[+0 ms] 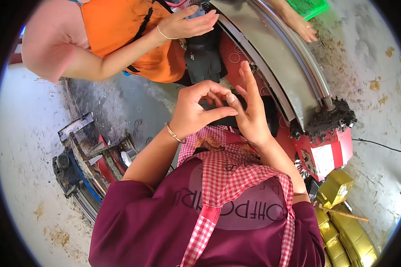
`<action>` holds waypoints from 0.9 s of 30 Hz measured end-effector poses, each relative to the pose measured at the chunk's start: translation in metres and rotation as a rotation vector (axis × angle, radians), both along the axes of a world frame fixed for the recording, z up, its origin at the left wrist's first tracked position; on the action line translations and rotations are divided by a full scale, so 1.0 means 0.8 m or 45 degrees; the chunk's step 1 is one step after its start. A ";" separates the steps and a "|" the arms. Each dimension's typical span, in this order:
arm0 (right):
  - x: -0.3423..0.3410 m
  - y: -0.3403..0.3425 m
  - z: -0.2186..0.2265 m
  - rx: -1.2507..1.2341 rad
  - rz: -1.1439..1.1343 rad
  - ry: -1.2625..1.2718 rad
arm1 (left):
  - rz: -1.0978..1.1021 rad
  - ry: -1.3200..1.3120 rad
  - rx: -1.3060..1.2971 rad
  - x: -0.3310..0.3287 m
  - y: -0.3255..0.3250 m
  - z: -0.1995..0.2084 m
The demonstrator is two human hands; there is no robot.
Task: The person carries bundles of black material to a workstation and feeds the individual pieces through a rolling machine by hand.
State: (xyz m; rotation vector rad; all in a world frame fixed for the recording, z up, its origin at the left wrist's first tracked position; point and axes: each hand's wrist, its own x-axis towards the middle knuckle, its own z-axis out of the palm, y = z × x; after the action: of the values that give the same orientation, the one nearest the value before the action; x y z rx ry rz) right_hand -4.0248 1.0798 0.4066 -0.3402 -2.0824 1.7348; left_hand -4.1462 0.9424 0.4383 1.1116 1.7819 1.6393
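Observation:
In front of my chest, my left hand point(195, 106) is closed, its thumb and fingertips meeting around the thumb of my right hand. My right hand point(253, 109) points away from me with its other fingers stretched out. I see no object between the two hands. A bangle circles my left wrist. Below both hands hangs my red-and-white checked apron point(227, 167). Just beyond my right hand runs a long machine point(272, 55) with a smooth metal top, a shiny roller and red sides; its near end is caked in black grime.
Across from me, a co-worker in an orange apron holds out a hand point(189, 24). Another person's hand point(304, 27) is beyond the roller, near a green basket point(308, 6). Grimy machinery point(91, 155) stands at left. Gold packs point(343, 231) and a wooden stick point(345, 213) lie at lower right.

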 end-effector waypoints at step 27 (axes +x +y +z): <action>-0.007 -0.013 0.021 -0.602 -0.141 -0.088 | -0.339 -0.110 -0.030 -0.017 0.002 -0.009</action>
State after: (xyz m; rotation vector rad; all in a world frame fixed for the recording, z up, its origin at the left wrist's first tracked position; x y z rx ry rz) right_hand -4.0306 1.0693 0.4232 -0.6458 -1.6378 2.1582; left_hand -4.1596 0.9436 0.4311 1.1918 1.5221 1.4798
